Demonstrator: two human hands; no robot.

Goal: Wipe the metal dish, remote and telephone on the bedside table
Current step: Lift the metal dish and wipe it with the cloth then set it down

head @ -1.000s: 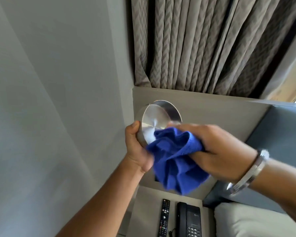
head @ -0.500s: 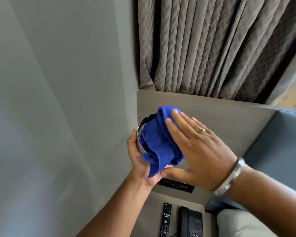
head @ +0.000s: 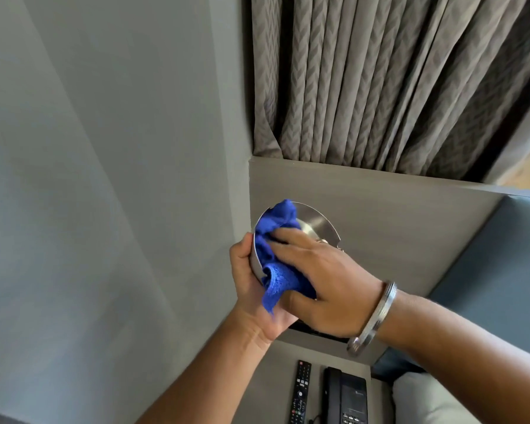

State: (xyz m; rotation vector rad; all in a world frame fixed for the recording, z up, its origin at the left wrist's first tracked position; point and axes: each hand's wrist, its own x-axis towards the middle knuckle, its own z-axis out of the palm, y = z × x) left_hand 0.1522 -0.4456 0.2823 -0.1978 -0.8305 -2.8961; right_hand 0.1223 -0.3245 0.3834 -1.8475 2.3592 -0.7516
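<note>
The left hand (head: 257, 295) grips the metal dish (head: 311, 221) from below, lifted above the worktop (head: 276, 381). The right hand (head: 325, 280) presses a blue cloth (head: 276, 270) inside it. The remote (head: 301, 393) and telephone (head: 344, 396) lie side by side below.

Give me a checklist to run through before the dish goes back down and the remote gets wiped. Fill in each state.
1. Left hand has a firm hold on the metal dish: ok, fingers wrap its side.
2. Blue cloth is in the right hand: ok, pressed into the dish.
3. Dish interior fully wiped: cannot tell, the cloth and hand cover much of it.
4. Remote within reach on the bedside table: ok, lying flat.
5. Telephone beside the remote: ok, to its right.
6. Free spot on the table for the dish: cannot tell, mostly out of view.
</note>
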